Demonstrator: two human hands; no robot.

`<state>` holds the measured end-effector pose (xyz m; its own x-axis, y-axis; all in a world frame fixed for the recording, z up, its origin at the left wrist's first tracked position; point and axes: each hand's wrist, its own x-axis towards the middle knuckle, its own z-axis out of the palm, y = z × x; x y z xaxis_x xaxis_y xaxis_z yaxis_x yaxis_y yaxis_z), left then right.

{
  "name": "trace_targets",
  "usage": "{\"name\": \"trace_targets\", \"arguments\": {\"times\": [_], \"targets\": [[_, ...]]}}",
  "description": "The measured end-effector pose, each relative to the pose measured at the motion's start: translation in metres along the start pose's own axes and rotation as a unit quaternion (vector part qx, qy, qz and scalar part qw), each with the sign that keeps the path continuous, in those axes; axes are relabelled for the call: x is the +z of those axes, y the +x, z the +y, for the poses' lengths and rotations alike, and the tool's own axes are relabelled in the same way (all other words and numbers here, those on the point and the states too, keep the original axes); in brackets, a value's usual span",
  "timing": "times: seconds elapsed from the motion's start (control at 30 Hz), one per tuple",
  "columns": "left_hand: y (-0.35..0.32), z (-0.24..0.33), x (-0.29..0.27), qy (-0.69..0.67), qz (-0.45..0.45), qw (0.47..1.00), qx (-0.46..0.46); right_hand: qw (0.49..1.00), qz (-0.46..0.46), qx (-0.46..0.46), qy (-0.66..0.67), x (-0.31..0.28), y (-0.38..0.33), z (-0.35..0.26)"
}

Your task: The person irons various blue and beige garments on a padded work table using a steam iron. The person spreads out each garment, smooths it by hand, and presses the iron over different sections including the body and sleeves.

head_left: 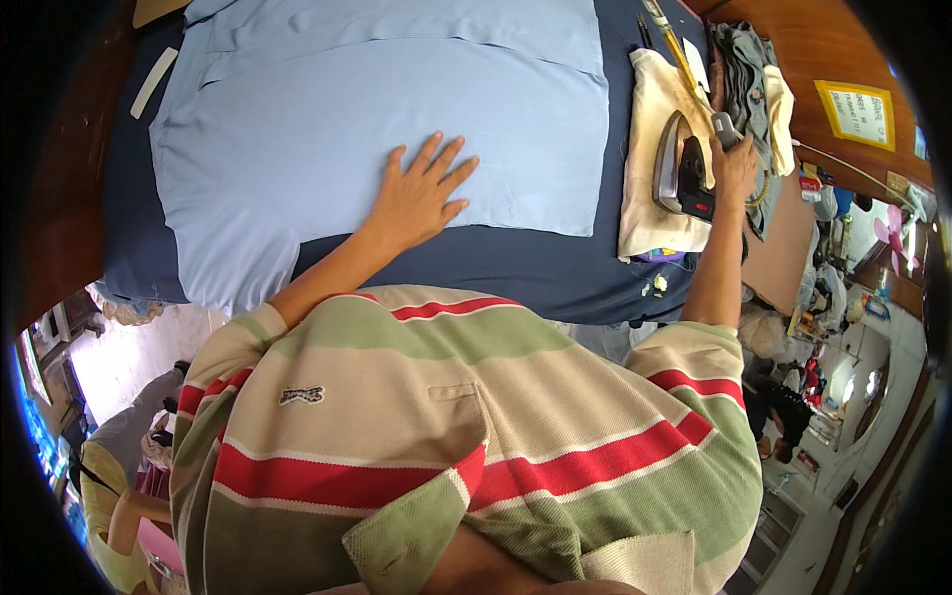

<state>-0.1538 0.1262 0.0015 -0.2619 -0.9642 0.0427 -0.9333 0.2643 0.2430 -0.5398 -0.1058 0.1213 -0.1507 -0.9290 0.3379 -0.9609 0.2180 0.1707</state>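
Observation:
A light blue garment (pixel 397 109) lies spread over a dark blue cloth-covered surface (pixel 397 266). My left hand (pixel 421 193) rests flat on it near its front edge, palm down, fingers spread. On the right, an iron (pixel 671 169) is tipped up on a folded cream cloth (pixel 647 109), its metal plate facing left. My right hand (pixel 734 171) is closed around the iron's handle, whose grey end (pixel 725 129) shows beyond the fingers. The palm side of this hand is hidden.
A narrow white strip (pixel 155 84) lies at the far left. Beyond the iron run a yellow strip (pixel 670 45) and a heap of grey clothes (pixel 744 84). Wooden panels (pixel 64 149) border the surface. A person's arm (pixel 129 516) shows at the lower left.

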Motion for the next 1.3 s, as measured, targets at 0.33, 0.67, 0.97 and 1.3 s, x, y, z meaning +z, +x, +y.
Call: {"name": "trace_targets", "arguments": {"times": [0.33, 0.67, 0.97, 1.3], "targets": [[-0.021, -0.028, 0.001, 0.022, 0.035, 0.997, -0.063, 0.953, -0.192, -0.036, 0.231, 0.011, 0.021, 0.021], [-0.065, -0.096, -0.013, 0.136, 0.096, 0.94, -0.299, 0.846, -0.201, -0.436, 0.233, -0.053, -0.068, -0.185], [-0.093, -0.069, 0.004, 0.14, 0.095, 0.937, -0.305, 0.787, -0.221, -0.516, 0.256, -0.089, -0.134, -0.274], [-0.166, -0.081, -0.027, 0.05, 0.13, 0.965, -0.221, 0.743, -0.326, -0.55, 0.198, -0.136, -0.207, -0.223]]}}
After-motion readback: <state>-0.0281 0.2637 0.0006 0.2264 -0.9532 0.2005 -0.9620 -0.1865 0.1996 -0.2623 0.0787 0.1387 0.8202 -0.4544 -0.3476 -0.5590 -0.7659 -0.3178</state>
